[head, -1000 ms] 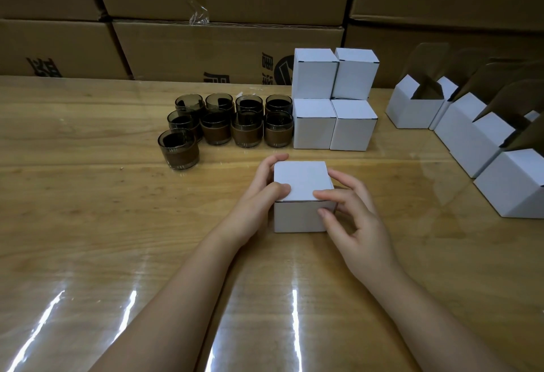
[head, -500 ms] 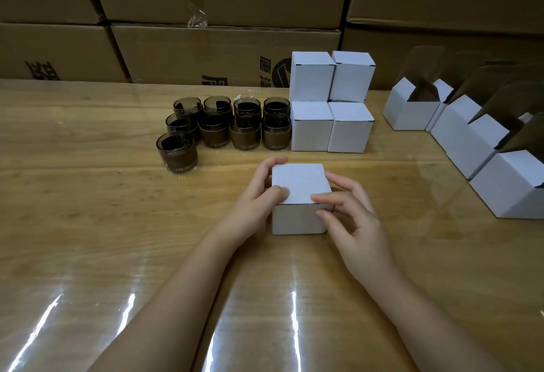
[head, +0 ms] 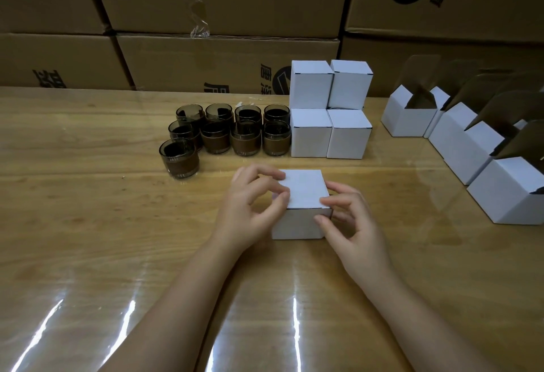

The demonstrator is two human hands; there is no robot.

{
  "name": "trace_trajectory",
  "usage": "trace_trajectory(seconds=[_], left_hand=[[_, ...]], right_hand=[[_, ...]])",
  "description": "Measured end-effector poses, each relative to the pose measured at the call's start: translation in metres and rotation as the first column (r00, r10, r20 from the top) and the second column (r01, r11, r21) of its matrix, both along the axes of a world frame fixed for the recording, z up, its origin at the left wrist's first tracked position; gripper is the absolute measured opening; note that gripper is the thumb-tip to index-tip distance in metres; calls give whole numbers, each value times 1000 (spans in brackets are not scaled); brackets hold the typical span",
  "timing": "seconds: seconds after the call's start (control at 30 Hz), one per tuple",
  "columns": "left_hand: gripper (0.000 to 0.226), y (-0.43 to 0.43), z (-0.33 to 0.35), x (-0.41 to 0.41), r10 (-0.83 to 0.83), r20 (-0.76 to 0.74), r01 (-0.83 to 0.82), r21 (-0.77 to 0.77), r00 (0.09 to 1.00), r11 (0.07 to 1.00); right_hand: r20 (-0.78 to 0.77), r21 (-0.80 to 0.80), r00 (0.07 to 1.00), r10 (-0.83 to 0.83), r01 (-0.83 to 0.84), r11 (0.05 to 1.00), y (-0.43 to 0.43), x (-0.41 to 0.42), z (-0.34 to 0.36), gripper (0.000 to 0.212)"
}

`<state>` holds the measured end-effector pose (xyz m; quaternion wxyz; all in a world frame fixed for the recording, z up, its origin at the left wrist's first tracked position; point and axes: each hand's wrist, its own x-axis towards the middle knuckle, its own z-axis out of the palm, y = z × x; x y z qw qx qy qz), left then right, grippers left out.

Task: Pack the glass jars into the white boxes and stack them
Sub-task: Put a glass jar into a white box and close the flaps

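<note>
While both hands grasp the closed box (head: 303, 204) on the table (head: 88, 224), left hand (head: 250, 207) on its left edge and right hand (head: 350, 224) at the front right corner, the stack (head: 329, 109) stands straight beyond it, slightly right, so I'd guess a forward carry; jars (head: 229, 133) wait far left.

Both bare forearms reach up from the lower frame to its centre; the left hand (head: 250, 204) and right hand (head: 350, 218) face each other, fingers curled inward.
</note>
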<state>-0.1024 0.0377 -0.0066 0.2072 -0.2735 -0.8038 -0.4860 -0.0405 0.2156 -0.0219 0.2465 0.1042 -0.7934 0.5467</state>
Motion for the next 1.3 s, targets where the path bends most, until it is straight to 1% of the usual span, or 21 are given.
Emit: trace_trajectory(seconds=[0.03, 0.1, 0.17, 0.23, 0.27, 0.33, 0.37, 0.43, 0.5, 0.57, 0.63, 0.7, 0.77, 0.9, 1.03, 1.13, 1.3], left_hand=[[29, -1, 2, 1, -29, 81, 26, 43, 996, 999], [28, -4, 5, 0, -134, 273, 102, 126, 953, 987], [26, -10, 7, -2, -211, 376, 172, 135, 902, 976], [29, -19, 9, -3, -294, 469, 239, 176, 833, 955], [36, -23, 9, -4, -335, 511, 263, 210, 792, 942], [60, -30, 7, -8, -395, 574, 305, 252, 717, 919], [71, -32, 5, -11, -401, 593, 325, 236, 698, 916], [90, -32, -1, -14, -343, 619, 354, 110, 707, 929], [100, -28, -6, -15, -262, 615, 358, -35, 744, 933], [96, -24, -12, -15, -209, 584, 331, -109, 785, 937], [89, -22, -14, -15, -164, 559, 287, -139, 813, 948], [88, -22, -15, -14, -138, 542, 253, -145, 829, 956], [91, -20, -17, -14, -126, 526, 233, -143, 841, 962], [95, -21, -16, -15, -127, 519, 196, -79, 845, 977], [87, -24, -13, -17, -77, 526, 123, -54, 847, 991], [85, -18, -6, -18, -51, 475, 84, -50, 878, 995], [90, -3, 8, -34, -8, 357, 5, 11, 934, 1000]], right_hand=[[4, -8, 1000, -1, 1, 1000, 0, 0, 0, 37], [5, -8, 1000, -2, 2, 1000, 0, -1, 0, 39], [8, -12, 1000, 3, -3, 1000, 0, -1, 0, 39], [15, -25, 1000, 5, -4, 1000, -1, -1, -1, 41], [23, -39, 1000, 5, -4, 999, -1, -1, -2, 41], [55, -98, 998, 9, -4, 995, 0, -1, -3, 40], [72, -133, 997, 12, -2, 991, 0, -1, -3, 39], [98, -189, 995, 9, 9, 982, 0, -3, -4, 37], [118, -223, 993, 11, 16, 975, 0, -4, -5, 37], [156, -237, 988, 17, 21, 971, 1, -5, -5, 38], [217, -260, 976, 22, 36, 965, 2, -7, -5, 35], [264, -284, 964, 24, 54, 957, 4, -9, -6, 32], [286, -290, 958, 24, 62, 955, 5, -10, -7, 28], [301, -308, 953, 35, 62, 949, 5, -11, -8, 25], [295, -334, 955, 39, 64, 941, 6, -13, -10, 16], [276, -417, 961, 32, 90, 905, 6, -15, -9, 9], [282, -468, 959, 4, 134, 873, 8, -18, -7, 12]])
